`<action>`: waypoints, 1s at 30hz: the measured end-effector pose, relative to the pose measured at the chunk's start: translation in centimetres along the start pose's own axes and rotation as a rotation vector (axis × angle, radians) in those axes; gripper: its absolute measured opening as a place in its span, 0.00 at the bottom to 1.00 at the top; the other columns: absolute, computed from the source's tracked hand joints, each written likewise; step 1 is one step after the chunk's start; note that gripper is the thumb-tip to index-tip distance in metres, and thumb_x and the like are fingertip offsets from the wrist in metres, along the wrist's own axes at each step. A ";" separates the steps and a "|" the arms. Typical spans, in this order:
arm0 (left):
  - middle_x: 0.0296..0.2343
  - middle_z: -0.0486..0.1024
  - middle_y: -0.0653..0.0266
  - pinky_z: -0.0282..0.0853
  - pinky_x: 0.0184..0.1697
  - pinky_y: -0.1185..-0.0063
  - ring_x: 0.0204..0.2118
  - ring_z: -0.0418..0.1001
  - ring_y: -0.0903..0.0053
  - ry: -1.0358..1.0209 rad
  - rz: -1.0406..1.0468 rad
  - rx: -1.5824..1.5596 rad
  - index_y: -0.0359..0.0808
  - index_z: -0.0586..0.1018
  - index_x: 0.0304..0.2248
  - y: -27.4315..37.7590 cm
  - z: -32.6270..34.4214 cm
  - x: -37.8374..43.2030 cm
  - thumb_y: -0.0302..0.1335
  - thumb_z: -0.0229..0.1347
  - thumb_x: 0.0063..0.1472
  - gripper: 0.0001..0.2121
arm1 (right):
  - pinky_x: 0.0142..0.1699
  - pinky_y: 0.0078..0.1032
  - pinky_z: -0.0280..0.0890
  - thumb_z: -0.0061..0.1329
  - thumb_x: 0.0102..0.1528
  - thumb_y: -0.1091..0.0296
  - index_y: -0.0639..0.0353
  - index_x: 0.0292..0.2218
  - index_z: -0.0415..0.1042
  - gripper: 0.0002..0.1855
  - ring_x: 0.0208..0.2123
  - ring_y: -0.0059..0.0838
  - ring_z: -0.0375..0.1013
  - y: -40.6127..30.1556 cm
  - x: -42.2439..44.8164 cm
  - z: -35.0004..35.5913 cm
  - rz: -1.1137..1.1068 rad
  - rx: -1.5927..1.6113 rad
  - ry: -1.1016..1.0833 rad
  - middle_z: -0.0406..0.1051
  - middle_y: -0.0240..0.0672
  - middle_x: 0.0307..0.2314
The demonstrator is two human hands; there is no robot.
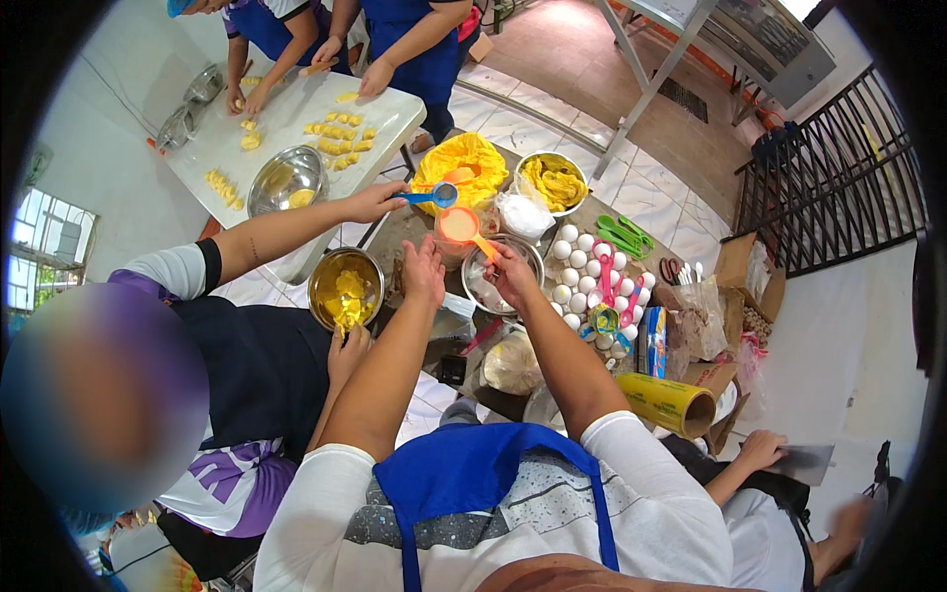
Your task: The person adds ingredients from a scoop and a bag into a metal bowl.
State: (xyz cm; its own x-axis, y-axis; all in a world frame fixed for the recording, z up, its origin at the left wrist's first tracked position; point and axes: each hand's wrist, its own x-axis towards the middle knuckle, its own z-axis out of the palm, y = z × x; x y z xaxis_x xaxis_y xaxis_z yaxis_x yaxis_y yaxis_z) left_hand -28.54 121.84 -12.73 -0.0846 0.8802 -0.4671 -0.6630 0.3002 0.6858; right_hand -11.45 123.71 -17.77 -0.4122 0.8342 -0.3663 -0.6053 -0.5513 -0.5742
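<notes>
My right hand (513, 277) grips the handle of an orange measuring cup (459, 224), which is filled level with a pale powder. Held beside the cup, my left hand (424, 272) has its fingers extended and holds nothing. A metal bowl (538, 255) stands just beneath my right hand. Beyond the cup, a co-worker's hand (376, 202) holds a blue measuring spoon (442, 194) over a yellow plastic bag (477, 159). That person's other hand (350, 348) is at the rim of a metal bowl with yellow dough or batter (348, 292).
Right of the bowl sit white eggs in a tray (578, 259) with pink measuring spoons (608, 277) on top. Nearby are green measuring spoons (625, 235), a yellow wrap roll (658, 403) and a bowl of yellow material (553, 181). Co-workers shape dough at a white table (285, 111).
</notes>
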 end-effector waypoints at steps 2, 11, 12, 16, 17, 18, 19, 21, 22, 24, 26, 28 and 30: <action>0.54 0.33 0.60 0.21 0.55 0.70 0.57 0.30 0.67 -0.010 0.002 -0.001 0.33 0.41 0.53 0.0 -0.1 0.1 0.54 0.22 0.54 0.36 | 0.30 0.20 0.62 0.34 0.53 0.73 0.59 0.42 0.60 0.14 0.21 0.21 0.64 0.1 0.1 0.0 -0.013 0.019 0.004 0.65 0.31 0.21; 0.54 0.35 0.62 0.20 0.55 0.71 0.57 0.32 0.68 0.019 0.006 -0.034 0.34 0.41 0.53 -0.1 -0.3 0.0 0.56 0.22 0.53 0.36 | 0.30 0.20 0.63 0.32 0.53 0.73 0.60 0.43 0.59 0.15 0.18 0.19 0.64 0.5 0.2 0.1 0.005 -0.041 0.030 0.66 0.33 0.21; 0.54 0.34 0.61 0.21 0.55 0.70 0.57 0.32 0.67 0.017 0.006 -0.029 0.34 0.41 0.53 0.0 -0.2 -0.1 0.55 0.22 0.54 0.36 | 0.30 0.20 0.63 0.33 0.53 0.72 0.60 0.43 0.59 0.15 0.18 0.20 0.64 0.4 0.0 0.1 0.004 -0.031 0.028 0.66 0.33 0.21; 0.54 0.34 0.60 0.21 0.55 0.70 0.57 0.31 0.66 0.027 0.034 0.001 0.35 0.42 0.53 0.0 0.2 -0.6 0.54 0.23 0.54 0.35 | 0.29 0.20 0.64 0.33 0.53 0.72 0.60 0.43 0.59 0.15 0.19 0.21 0.65 -0.5 -1.6 0.6 -0.030 0.039 0.000 0.66 0.34 0.21; 0.54 0.34 0.60 0.21 0.55 0.70 0.57 0.31 0.66 0.024 0.030 0.001 0.35 0.42 0.53 -0.1 0.2 -0.6 0.54 0.23 0.54 0.35 | 0.29 0.20 0.64 0.33 0.53 0.72 0.60 0.43 0.59 0.15 0.19 0.21 0.65 -0.7 -2.1 0.7 -0.033 0.039 0.004 0.66 0.34 0.21; 0.54 0.34 0.60 0.20 0.55 0.70 0.57 0.31 0.66 0.057 0.067 0.020 0.35 0.43 0.53 -0.1 0.2 -0.7 0.53 0.24 0.55 0.34 | 0.29 0.20 0.64 0.34 0.53 0.73 0.60 0.43 0.59 0.15 0.19 0.21 0.65 -1.1 -2.7 0.9 -0.046 0.052 -0.014 0.66 0.34 0.21; 0.54 0.34 0.59 0.20 0.55 0.70 0.57 0.31 0.66 0.088 0.102 0.040 0.36 0.43 0.53 -0.1 0.3 -0.7 0.53 0.24 0.55 0.34 | 0.29 0.20 0.64 0.34 0.53 0.73 0.60 0.43 0.60 0.15 0.19 0.22 0.65 -1.4 -3.2 1.1 -0.060 0.066 -0.032 0.66 0.34 0.21; 0.54 0.35 0.59 0.21 0.55 0.70 0.57 0.31 0.66 0.104 0.145 0.075 0.36 0.45 0.53 -0.2 0.5 -1.3 0.53 0.24 0.55 0.33 | 0.29 0.20 0.64 0.35 0.52 0.73 0.60 0.43 0.60 0.15 0.19 0.22 0.66 -1.7 -4.3 0.8 -0.085 0.123 -0.029 0.67 0.34 0.21; 0.54 0.35 0.59 0.21 0.55 0.71 0.57 0.31 0.66 0.122 0.200 0.105 0.36 0.46 0.53 -0.5 0.8 -1.6 0.53 0.24 0.55 0.33 | 0.30 0.20 0.64 0.35 0.52 0.73 0.60 0.43 0.60 0.15 0.19 0.22 0.66 -1.9 -5.0 0.7 -0.108 0.173 -0.037 0.67 0.34 0.21; 0.54 0.41 0.58 0.23 0.55 0.71 0.57 0.34 0.66 0.167 0.255 0.124 0.35 0.51 0.52 -1.0 1.8 -3.1 0.52 0.25 0.56 0.32 | 0.31 0.21 0.64 0.38 0.51 0.74 0.58 0.43 0.60 0.16 0.19 0.22 0.66 -2.0 -7.4 0.6 -0.124 0.178 -0.043 0.67 0.34 0.22; 0.51 0.49 0.58 0.28 0.55 0.71 0.55 0.41 0.67 0.151 0.414 0.211 0.35 0.57 0.50 -1.5 2.1 -4.4 0.50 0.28 0.57 0.29 | 0.31 0.21 0.64 0.39 0.51 0.73 0.58 0.43 0.60 0.16 0.20 0.21 0.66 -2.4 -9.9 0.8 -0.132 0.169 -0.058 0.67 0.34 0.22; 0.49 0.55 0.59 0.35 0.55 0.74 0.53 0.48 0.69 0.154 0.475 0.270 0.33 0.59 0.48 -2.1 3.3 -6.5 0.48 0.29 0.58 0.28 | 0.31 0.20 0.64 0.38 0.51 0.74 0.58 0.44 0.60 0.16 0.21 0.20 0.66 -2.5 -13.1 0.8 -0.140 0.132 -0.055 0.67 0.34 0.23; 0.48 0.56 0.59 0.38 0.54 0.74 0.52 0.50 0.69 0.111 0.534 0.315 0.33 0.59 0.48 -2.9 4.1 -8.8 0.48 0.29 0.58 0.28 | 0.30 0.18 0.63 0.39 0.51 0.74 0.60 0.43 0.60 0.16 0.21 0.20 0.66 -2.6 -16.2 0.3 -0.138 0.050 -0.027 0.66 0.34 0.24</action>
State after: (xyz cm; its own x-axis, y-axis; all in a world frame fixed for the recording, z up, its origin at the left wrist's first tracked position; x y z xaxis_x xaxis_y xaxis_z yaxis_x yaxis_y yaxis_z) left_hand -22.88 114.75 -8.35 -0.4313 0.9004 -0.0581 -0.2583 -0.0615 0.9641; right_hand -3.38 111.59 -10.15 -0.3408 0.9018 -0.2659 -0.6904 -0.4320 -0.5803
